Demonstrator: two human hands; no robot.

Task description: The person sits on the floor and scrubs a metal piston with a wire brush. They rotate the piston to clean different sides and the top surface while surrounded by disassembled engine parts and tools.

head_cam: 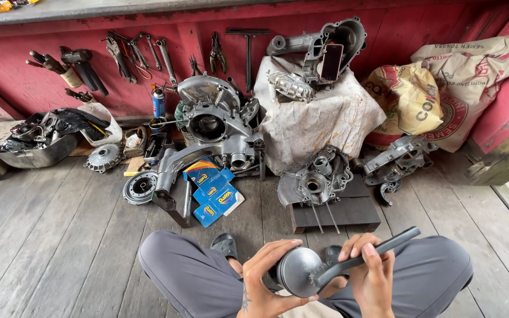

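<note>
Between my knees, my left hand [266, 282] grips a round grey metal part [296, 268] with a smooth domed face. My right hand [371, 277] holds a dark brush [378, 250] by its long handle. The bristle end rests against the lower right of the round part. On the wooden floor ahead stands a large grey engine casing [213, 121], and a smaller casing half [313, 179] sits on a dark slatted board [349, 215].
Several blue and orange boxes [213, 191] lie on the planks. Pliers and wrenches [142, 53] hang on the red wall. A white cloth bundle [319, 118] carries another casing. Printed sacks [443, 88] lean at right, a metal pan of parts [36, 144] at left.
</note>
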